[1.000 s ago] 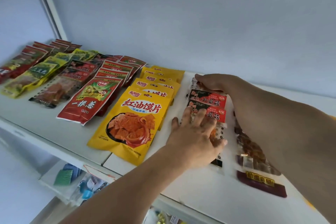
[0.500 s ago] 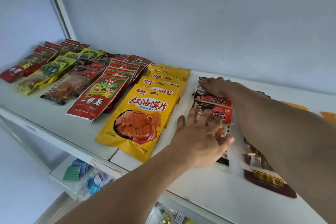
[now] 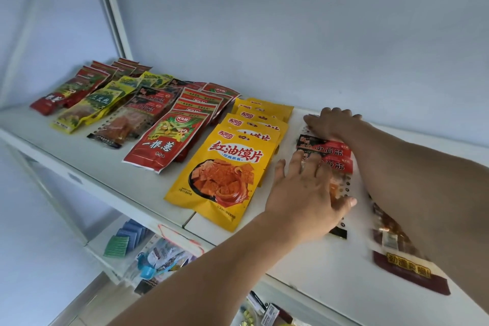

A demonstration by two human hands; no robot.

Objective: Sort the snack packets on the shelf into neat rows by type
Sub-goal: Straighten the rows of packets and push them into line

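Under my left hand [image 3: 308, 194] lies the front packet of the row I am squaring up, a clear packet with a red and black label [image 3: 334, 167]; my fingers are spread flat and press down on it, curled round nothing. Further back, my right hand [image 3: 330, 122] rests palm down with straight fingers on the far end of that same row, so the two hands bracket it front and back. Just left of my left hand, nearly touching its thumb side, the yellow row [image 3: 232, 164] looks done to me: packets overlapped in one line, running back to the wall. Beyond it, further left, the red row [image 3: 169, 140] also reads as tidy, and past that a second clear-packet row [image 3: 127, 124], a green-and-yellow row [image 3: 90, 108] and a dark red row [image 3: 66, 92] all sit in their own lines. So I judge most of the shelf [image 3: 79, 164] sorted. What is left lies on the other side: right of my left hand and partly hidden under my right forearm sits a brown packet [image 3: 407, 270], blurred and lying on its own. Whether more loose packets lie further right I cannot tell; the arm covers that part. I would finish this row, then deal with that one.
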